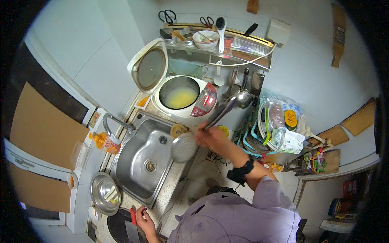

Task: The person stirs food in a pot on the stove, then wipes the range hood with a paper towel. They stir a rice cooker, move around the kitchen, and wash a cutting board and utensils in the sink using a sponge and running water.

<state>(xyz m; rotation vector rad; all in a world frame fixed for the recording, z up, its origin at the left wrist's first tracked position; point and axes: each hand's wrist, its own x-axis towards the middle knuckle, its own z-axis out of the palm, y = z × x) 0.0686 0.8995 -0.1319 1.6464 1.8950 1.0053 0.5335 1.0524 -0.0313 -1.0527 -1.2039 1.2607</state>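
Observation:
My right hand (209, 138), blurred by motion, grips a metal skimmer by its handle near the head. The round perforated skimmer head (184, 148) hangs over the sink's right edge, and the handle points up and away. My left hand (146, 221) rests low at the counter's edge, fingers loosely curled and apart. Beside its fingers lies the red handle (133, 216) of a knife, whose blade rests on a round black cutting board (117, 226). Beyond the sink, a white rice cooker (170, 111) stands with its lid (150, 69) raised; yellowish liquid (180, 97) sits in its pot.
The stainless steel sink (133, 165) has a curved faucet (117, 121). A metal bowl (104, 185) with pale food pieces stands left of it, near an orange bottle (106, 142). Utensils hang below a wall shelf (249, 59). A rack (252, 142) at right carries a loaded basin (261, 121).

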